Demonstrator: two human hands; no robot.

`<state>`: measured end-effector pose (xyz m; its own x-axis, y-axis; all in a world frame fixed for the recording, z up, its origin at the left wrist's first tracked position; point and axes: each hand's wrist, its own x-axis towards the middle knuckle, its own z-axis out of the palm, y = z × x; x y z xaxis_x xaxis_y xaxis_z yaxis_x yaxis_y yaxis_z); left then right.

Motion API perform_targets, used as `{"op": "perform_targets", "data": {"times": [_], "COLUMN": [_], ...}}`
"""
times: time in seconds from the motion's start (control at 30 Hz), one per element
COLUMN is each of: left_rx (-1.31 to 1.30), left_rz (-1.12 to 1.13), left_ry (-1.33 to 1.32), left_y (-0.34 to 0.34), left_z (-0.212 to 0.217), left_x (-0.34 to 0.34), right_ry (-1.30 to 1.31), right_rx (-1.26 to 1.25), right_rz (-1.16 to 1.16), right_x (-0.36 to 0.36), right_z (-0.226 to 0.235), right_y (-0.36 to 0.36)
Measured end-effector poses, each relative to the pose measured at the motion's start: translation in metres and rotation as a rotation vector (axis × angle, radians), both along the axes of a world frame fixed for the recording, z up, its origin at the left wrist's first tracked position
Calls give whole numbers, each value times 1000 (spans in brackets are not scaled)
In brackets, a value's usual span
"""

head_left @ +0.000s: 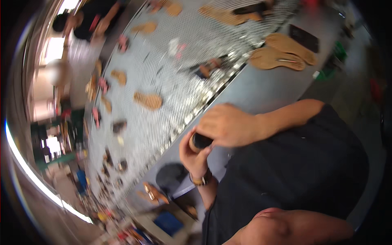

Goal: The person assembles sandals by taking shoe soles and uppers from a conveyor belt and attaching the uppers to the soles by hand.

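Observation:
My left hand [193,160], with a band on the wrist, is curled around a small shoe part [201,141]. The part has a dark, rounded face and a tan edge, and looks like the end of a sole. My right hand [227,124] lies over its upper side with bent fingers. The fingertips and the rest of the part are hidden behind the hands. Both hands are over the metal ledge [241,96] beside a ribbed metal conveyor [163,73]. A tan insole [148,101] lies on the conveyor across from them.
Tan soles [277,59] and a dark flat rectangular object [304,38] lie on the ledge at upper right. A dark rounded object [170,177] and a tan sandal [153,193] are at lower left. More soles and straps dot the conveyor. Another person [96,20] stands across it.

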<state>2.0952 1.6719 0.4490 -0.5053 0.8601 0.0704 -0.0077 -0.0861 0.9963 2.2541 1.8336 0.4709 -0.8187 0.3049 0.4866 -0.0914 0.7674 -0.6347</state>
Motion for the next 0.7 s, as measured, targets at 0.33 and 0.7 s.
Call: {"op": "perform_targets", "data": {"times": [0.33,0.7], "left_rx": [144,-112], "left_rz": [-152,138], "left_ry": [-195,389], "left_y": [-66,-49], "left_z": [-43,-41], "left_x": [-144,-76], "right_ry": [-19,-36], "right_rx": [84,308], "right_rz": [-48,-188], "right_x": [-143,-109], "right_z": [-34,-45], "right_y": [-79,-83]}}
